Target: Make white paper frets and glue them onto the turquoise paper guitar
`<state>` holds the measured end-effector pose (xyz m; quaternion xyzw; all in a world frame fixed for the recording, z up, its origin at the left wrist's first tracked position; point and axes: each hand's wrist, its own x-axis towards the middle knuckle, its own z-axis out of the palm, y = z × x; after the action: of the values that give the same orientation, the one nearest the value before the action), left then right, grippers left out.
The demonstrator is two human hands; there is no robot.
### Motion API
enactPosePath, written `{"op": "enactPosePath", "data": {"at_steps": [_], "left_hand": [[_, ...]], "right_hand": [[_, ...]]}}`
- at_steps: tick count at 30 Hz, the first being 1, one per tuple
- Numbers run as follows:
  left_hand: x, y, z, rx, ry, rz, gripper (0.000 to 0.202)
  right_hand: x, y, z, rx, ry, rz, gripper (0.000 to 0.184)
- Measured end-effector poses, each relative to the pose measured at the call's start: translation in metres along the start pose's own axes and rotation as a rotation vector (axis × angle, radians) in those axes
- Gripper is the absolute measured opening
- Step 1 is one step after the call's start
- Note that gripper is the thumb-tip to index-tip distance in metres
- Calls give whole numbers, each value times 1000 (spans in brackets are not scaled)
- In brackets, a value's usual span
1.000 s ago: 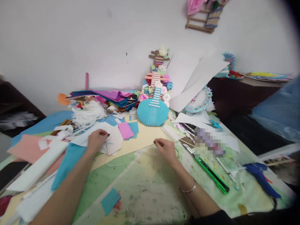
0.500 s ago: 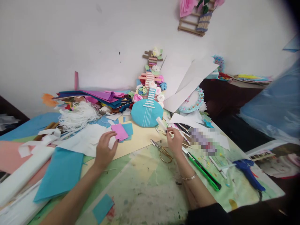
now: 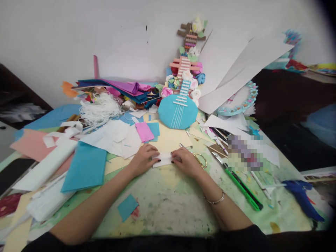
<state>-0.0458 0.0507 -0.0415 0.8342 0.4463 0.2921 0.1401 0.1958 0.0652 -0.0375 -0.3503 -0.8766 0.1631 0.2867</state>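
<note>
A small strip of white paper (image 3: 165,159) is stretched between my two hands, low over the middle of the table. Its left end is pinched by my left hand (image 3: 145,159), and its right end by my right hand (image 3: 184,161). Partly behind my right hand lie gold-handled scissors (image 3: 201,160). Just beyond the strip are a pink paper piece (image 3: 144,132) and a teal paper piece (image 3: 154,130). The blue paper lute (image 3: 178,111) leans upright at the back, its strings facing me.
Folded teal paper (image 3: 86,167) and a white roll (image 3: 47,166) lie to the left, below tangled white string (image 3: 101,108). On the right are a green utility knife (image 3: 244,190) and a blue glue gun (image 3: 304,197). A teal scrap (image 3: 127,207) rests near the front.
Both hands have come together, and the white strip, earlier held up in the right hand alone, is now between them. The view has shifted, so the scene sits differently.
</note>
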Motion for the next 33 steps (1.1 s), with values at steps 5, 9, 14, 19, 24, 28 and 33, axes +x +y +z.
{"op": "enactPosePath", "data": {"at_steps": [5,9,14,19,24,28,33], "left_hand": [[4,-3,-1,-48,-7,-89,22],[3,0,-3,-85,-32,-128,17],[3,9,-1,-196,-6,-154,30],[7,15,8,-137,-51,-58,29],[9,15,15,-88,-28,-89,11],[12,16,18,-79,-27,-98,9],[15,20,20,-87,-11,-131,9]], "right_hand": [[0,-3,-1,13,-31,36,27],[2,-6,1,4,38,61,36],[4,-2,1,30,51,50,19],[6,-6,0,81,17,27,18],[4,-4,2,72,40,59,21],[3,3,6,49,40,82,31],[6,4,9,43,56,104,16]]}}
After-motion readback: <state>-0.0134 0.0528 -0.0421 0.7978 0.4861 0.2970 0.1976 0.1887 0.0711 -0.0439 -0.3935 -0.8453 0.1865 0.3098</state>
